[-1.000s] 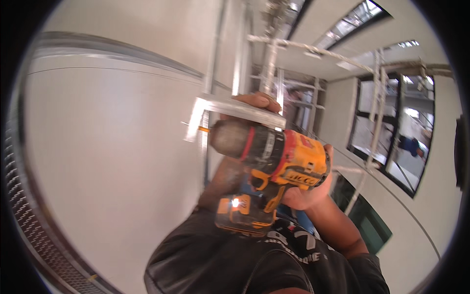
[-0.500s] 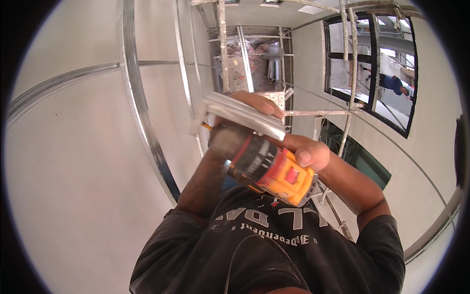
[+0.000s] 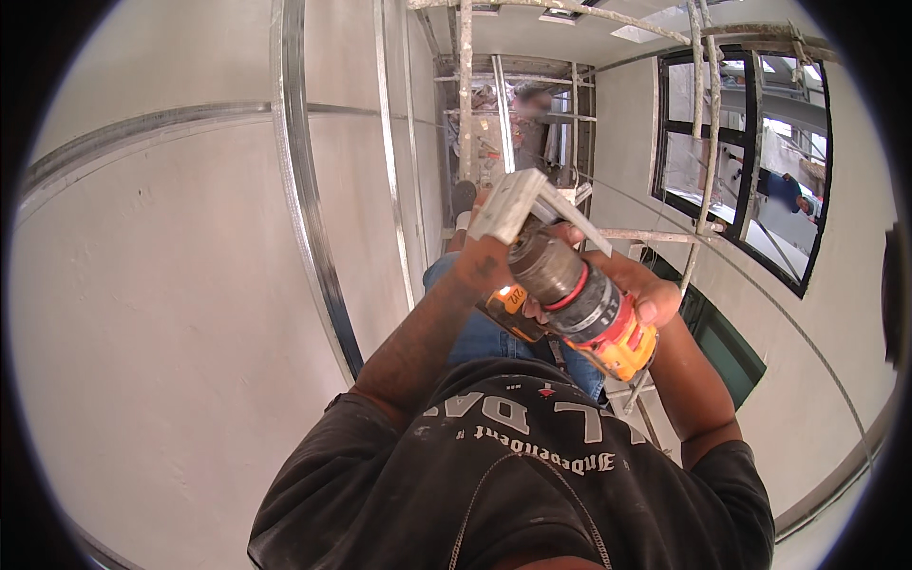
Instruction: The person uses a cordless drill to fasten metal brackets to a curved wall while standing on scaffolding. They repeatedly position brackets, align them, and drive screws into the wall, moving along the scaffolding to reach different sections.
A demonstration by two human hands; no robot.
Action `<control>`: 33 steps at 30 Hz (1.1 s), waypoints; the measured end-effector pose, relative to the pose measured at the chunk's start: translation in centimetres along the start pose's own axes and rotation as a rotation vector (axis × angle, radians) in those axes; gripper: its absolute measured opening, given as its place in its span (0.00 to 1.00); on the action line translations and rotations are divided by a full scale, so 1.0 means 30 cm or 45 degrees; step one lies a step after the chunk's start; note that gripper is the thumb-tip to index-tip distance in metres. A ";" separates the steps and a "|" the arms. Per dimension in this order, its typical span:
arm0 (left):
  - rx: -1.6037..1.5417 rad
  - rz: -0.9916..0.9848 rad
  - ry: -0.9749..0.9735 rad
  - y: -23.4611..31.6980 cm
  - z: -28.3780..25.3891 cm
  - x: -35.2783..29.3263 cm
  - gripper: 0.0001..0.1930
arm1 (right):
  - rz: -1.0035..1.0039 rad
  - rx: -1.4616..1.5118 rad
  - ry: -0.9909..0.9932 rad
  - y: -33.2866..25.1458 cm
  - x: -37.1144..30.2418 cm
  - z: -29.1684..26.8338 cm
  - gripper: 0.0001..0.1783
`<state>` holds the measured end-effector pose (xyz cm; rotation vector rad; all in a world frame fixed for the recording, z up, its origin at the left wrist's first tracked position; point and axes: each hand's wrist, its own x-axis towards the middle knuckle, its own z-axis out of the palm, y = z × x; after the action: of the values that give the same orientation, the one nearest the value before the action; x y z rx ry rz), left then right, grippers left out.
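Observation:
My left hand point(image 3: 486, 255) grips a short piece of light metal channel point(image 3: 511, 207), bent into a U-like profile; most of the fingers are hidden behind it. A cordless drill point(image 3: 591, 299), yellow, black and red, is in my right hand point(image 3: 655, 296), whose thumb lies along the drill's body. The drill's chuck points up and left, close under the channel piece. Its battery point(image 3: 513, 299) shows beside my left wrist. Whether the drill's tip touches the metal cannot be made out.
Metal studs point(image 3: 309, 190) run along the pale wall point(image 3: 171, 332) on my left. Paint-spattered scaffold poles point(image 3: 465, 104) stand ahead and to the right. A black-framed window point(image 3: 750, 142) is at the right, with a person point(image 3: 784, 190) beyond it. A cable point(image 3: 779, 294) crosses the right wall.
The channel piece has turned, so its open end now faces me. The drill has moved slightly right and tilted, bringing its battery into view. My view has shifted a little left.

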<state>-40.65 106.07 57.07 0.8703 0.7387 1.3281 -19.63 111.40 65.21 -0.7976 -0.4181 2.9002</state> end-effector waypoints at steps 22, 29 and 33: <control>-0.357 -0.730 0.362 -0.056 0.142 0.045 0.21 | -0.440 0.428 0.107 0.180 -0.036 -0.026 0.53; 0.501 -0.241 -0.068 -0.065 0.072 0.054 0.20 | -0.594 0.759 -0.122 0.218 -0.055 -0.058 0.49; -0.059 -0.761 0.238 -0.102 0.072 0.071 0.12 | -0.956 0.366 0.185 0.269 -0.028 -0.034 0.53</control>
<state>-37.02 107.86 55.54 0.4343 1.0146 0.8889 -18.60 103.78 62.43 -0.6217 -0.2106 2.1252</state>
